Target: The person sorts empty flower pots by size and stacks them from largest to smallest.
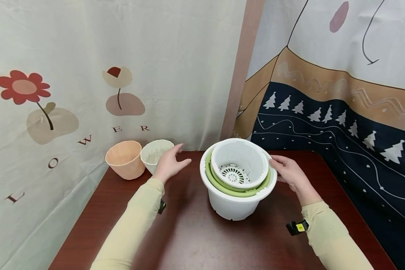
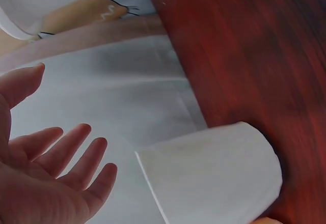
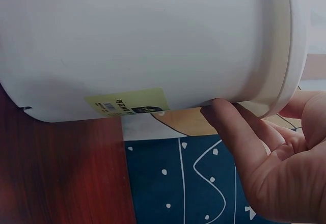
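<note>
A large white flowerpot stands upright on the table, with a green pot nested inside it. Innermost sits a smaller white pot with a slotted bottom. My right hand grips the large pot's rim at its right side; in the right wrist view the thumb lies over the rim and the fingers touch the wall beneath. My left hand is held in the air with fingers spread, holding nothing. It overlaps a pale whitish pot in the head view; the left wrist view shows a gap between them.
A peach-coloured pot stands left of the whitish one, near the back left corner of the dark red table. Printed curtains hang directly behind and to the right. A yellow label sticks to the large pot's side.
</note>
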Tool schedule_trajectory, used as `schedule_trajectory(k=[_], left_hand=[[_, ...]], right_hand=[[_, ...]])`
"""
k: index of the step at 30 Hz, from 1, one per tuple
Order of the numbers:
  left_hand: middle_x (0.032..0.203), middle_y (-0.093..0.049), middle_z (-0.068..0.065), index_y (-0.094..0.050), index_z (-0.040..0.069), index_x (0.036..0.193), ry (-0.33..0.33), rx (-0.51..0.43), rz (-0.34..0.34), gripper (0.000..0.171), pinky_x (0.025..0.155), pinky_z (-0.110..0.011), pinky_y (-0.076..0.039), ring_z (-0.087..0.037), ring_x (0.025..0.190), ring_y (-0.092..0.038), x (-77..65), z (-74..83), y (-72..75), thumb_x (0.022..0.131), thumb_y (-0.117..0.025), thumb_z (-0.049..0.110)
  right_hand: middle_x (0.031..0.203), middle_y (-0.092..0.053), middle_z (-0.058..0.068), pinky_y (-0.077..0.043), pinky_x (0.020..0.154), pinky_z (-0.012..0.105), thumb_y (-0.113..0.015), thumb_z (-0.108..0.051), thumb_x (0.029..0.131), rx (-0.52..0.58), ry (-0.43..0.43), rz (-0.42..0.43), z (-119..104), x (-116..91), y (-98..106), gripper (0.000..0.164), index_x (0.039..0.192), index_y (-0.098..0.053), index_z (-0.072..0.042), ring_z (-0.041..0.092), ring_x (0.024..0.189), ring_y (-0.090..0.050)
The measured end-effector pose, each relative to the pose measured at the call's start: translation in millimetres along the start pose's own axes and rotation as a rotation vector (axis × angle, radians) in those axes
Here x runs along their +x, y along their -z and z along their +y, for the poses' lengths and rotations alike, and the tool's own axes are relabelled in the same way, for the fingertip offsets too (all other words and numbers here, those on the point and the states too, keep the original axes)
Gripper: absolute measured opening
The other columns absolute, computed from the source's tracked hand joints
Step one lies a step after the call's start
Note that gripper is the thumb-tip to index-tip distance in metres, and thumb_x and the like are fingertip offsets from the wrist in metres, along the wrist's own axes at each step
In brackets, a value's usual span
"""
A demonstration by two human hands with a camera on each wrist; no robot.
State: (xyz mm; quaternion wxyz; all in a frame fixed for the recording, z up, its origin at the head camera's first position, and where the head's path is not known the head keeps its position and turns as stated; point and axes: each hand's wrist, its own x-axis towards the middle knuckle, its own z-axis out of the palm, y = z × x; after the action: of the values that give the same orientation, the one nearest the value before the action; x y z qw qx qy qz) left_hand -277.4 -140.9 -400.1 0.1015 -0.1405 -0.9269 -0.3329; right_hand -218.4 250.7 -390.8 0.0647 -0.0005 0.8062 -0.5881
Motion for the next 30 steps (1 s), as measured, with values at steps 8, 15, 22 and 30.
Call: schedule_trajectory(k=[8, 15, 22, 30], left_hand=[[0.128, -0.052, -0.018, -0.043, 0.002, 0.136, 0.051, 0.074, -0.019, 0.071, 0.098, -0.045, -0.037, -0.034, 0.117, -0.048, 2.1, -16.2, 5.7, 0.079, -0.070, 0.035], [0.133, -0.048, -0.018, -0.043, 0.002, 0.136, 0.052, 0.155, 0.004, 0.074, 0.100, -0.047, -0.035, -0.037, 0.120, -0.044, 5.6, -27.5, 11.0, 0.077, -0.070, 0.037], [0.123, -0.055, -0.019, -0.049, 0.003, 0.130, 0.028, 0.248, 0.044, 0.070, 0.093, -0.051, -0.038, -0.041, 0.109, -0.050, 5.5, -32.9, 16.5, 0.073, -0.072, 0.036], [0.123, -0.056, -0.017, -0.050, 0.007, 0.131, 0.072, 0.308, 0.030, 0.071, 0.089, -0.055, -0.038, -0.042, 0.106, -0.050, 3.7, -41.4, 16.0, 0.072, -0.074, 0.038]], right_hand=[[0.130, -0.046, 0.026, -0.053, 0.076, 0.037, -0.051, -0.032, 0.095, 0.014, 0.005, 0.005, 1.0, 1.4, -0.4, 0.055, 0.138, -0.038, 0.001, 0.017, 0.093, -0.062], [0.130, -0.046, 0.026, -0.053, 0.077, 0.037, -0.051, -0.032, 0.095, 0.013, 0.001, 0.005, 0.1, 0.6, -0.4, 0.055, 0.138, -0.038, 0.001, 0.017, 0.093, -0.062], [0.130, -0.046, 0.026, -0.053, 0.077, 0.037, -0.050, -0.032, 0.095, 0.001, -0.002, 0.010, 0.7, 0.5, 0.0, 0.056, 0.138, -0.038, 0.000, 0.018, 0.093, -0.062], [0.130, -0.047, 0.026, -0.053, 0.077, 0.038, -0.051, -0.032, 0.095, 0.006, -0.001, 0.014, 2.5, 1.9, -0.4, 0.055, 0.138, -0.039, 0.000, 0.019, 0.095, -0.062]])
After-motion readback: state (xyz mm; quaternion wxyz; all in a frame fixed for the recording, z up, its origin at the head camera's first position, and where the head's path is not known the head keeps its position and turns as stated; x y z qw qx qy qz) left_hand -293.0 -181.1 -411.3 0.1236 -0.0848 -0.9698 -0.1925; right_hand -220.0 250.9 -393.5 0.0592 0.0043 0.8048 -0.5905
